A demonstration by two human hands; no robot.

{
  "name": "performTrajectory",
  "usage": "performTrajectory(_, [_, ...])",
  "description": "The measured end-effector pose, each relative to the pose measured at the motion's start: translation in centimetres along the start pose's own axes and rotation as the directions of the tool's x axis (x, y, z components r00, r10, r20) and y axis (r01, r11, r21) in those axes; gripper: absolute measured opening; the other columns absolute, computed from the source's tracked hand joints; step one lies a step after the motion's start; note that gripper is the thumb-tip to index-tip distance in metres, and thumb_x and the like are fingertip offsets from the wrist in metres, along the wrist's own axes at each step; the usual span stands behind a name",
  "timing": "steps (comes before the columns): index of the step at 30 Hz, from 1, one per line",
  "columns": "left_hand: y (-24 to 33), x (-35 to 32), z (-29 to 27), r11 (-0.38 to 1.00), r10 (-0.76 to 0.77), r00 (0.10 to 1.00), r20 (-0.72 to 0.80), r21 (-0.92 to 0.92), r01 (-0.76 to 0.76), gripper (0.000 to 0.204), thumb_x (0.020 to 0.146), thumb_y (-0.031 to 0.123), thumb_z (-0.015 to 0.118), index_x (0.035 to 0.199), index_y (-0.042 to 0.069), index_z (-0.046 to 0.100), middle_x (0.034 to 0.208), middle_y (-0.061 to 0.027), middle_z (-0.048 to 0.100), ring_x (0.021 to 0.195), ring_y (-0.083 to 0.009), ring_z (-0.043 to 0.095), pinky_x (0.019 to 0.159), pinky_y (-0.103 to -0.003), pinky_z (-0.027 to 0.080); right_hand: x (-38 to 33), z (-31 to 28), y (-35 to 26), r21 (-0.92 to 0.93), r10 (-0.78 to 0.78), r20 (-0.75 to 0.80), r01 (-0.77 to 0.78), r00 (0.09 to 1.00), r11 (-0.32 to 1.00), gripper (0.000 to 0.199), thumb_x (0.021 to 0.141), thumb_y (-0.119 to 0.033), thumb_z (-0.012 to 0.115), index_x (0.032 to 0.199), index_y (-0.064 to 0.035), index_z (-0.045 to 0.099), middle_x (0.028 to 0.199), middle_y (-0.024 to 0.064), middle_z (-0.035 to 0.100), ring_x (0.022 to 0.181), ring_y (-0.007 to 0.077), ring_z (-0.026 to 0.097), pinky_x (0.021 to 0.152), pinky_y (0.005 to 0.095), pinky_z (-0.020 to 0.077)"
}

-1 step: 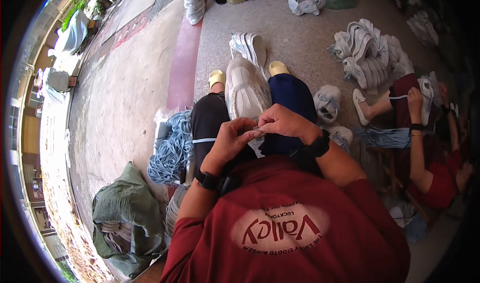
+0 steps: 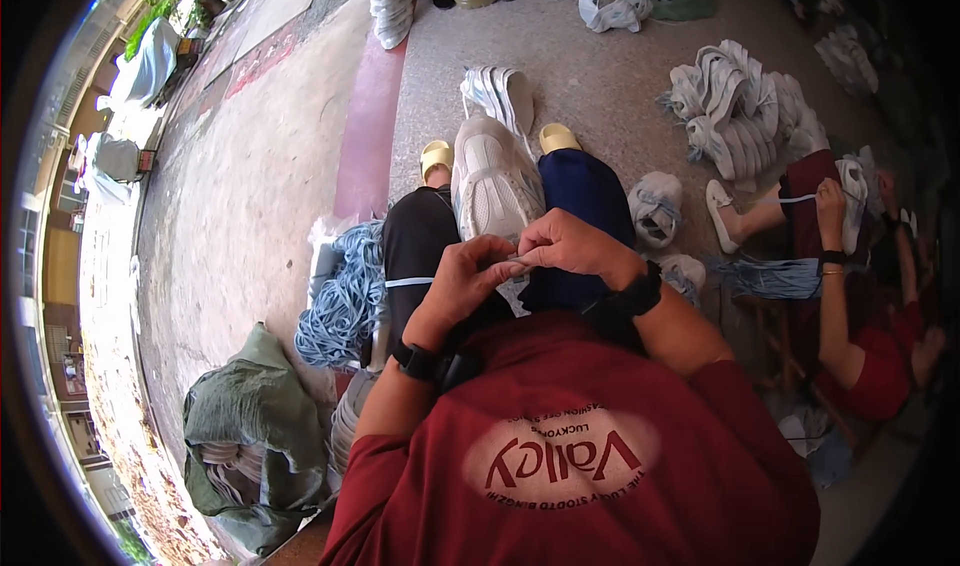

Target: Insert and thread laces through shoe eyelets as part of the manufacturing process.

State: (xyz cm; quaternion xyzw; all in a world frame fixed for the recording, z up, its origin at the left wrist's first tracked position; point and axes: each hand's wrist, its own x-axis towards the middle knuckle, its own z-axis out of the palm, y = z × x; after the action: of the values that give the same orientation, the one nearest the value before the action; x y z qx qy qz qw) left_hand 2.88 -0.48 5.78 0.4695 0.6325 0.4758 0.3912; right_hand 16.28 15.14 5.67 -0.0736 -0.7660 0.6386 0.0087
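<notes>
The left hand (image 2: 462,278) and right hand (image 2: 567,245) are meeting over the lap, fingertips pinching a thin pale lace (image 2: 520,259) between them. Just beyond the knuckles a white shoe (image 2: 492,184) is lying on the knees, its long axis running away from the hands, toe pointing outward. To the left of the left hand, blue laces (image 2: 345,296) are piling up. Well off to the right, another person's hand (image 2: 830,198) is gripping a second shoe (image 2: 853,194).

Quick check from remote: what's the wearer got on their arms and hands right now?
Bare hands, no gloves. Left hand and right hand each carry a black band at the wrist. Short dark red sleeves end above the elbows.
</notes>
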Motion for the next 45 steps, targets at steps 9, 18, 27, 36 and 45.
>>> performTrajectory(9, [-1.0,-0.3,0.2,0.998,-0.050,0.998,0.040,-0.025,0.051,0.009,0.079,0.005,0.065,0.083,-0.003,0.062,0.072,0.0002,0.060,0.071,-0.0041,0.050,0.066,-0.021,0.044,-0.1,-0.4,0.3,0.011,0.049,0.015,-0.049,0.999,0.999,0.008,0.075,-0.008,0.063,0.074,0.0003,0.061,0.063,-0.0028,0.054,0.062,0.0039,0.046,0.058,0.0216,0.0388])
performTrajectory(18, [-3.2,0.0,-0.3,0.985,-0.069,0.995,0.067,-0.153,0.079,0.004,0.080,0.001,0.063,0.081,-0.002,0.062,0.071,0.0015,0.057,0.068,-0.0027,0.047,0.063,-0.021,0.043,1.4,-0.2,1.4,-0.049,0.090,-0.077,-0.094,0.993,0.994,0.008,0.075,-0.005,0.063,0.071,0.0011,0.060,0.062,-0.0015,0.055,0.061,0.0048,0.048,0.057,0.0220,0.0397])
performTrajectory(27, [-2.2,-0.5,-2.2,0.998,0.038,0.992,-0.119,-0.041,-0.043,0.004,0.078,0.003,0.064,0.078,-0.001,0.063,0.066,-0.0019,0.058,0.063,-0.0062,0.050,0.058,-0.023,0.043,1.7,-1.2,-1.4,-0.092,0.107,-0.080,-0.114,0.991,0.989,0.006,0.075,-0.003,0.061,0.071,0.0015,0.060,0.059,-0.0023,0.052,0.057,0.0041,0.045,0.052,0.0221,0.0370])
performTrajectory(36, [-0.2,0.6,-1.1,0.782,0.503,0.830,-0.243,0.538,-0.316,0.043,0.073,0.020,0.068,0.107,-0.001,0.051,0.103,-0.0173,0.054,0.092,-0.0349,0.055,0.078,-0.038,0.046,2.7,1.0,-1.7,-0.193,0.026,-0.052,-0.035,0.998,0.981,0.005,0.075,-0.003,0.060,0.075,0.0025,0.059,0.062,0.0049,0.055,0.059,0.0073,0.047,0.055,0.0256,0.0409])
performTrajectory(45, [-0.8,0.5,-1.3,0.983,0.151,0.969,-0.194,0.133,-0.126,0.037,0.083,0.023,0.064,0.107,-0.002,0.053,0.070,-0.0151,0.061,0.060,-0.0224,0.060,0.058,-0.030,0.047,3.1,1.2,-3.3,-0.216,0.055,-0.081,-0.071,0.995,0.974,0.012,0.077,-0.006,0.064,0.073,0.0036,0.059,0.061,0.0057,0.058,0.059,0.0068,0.049,0.054,0.0250,0.0412])
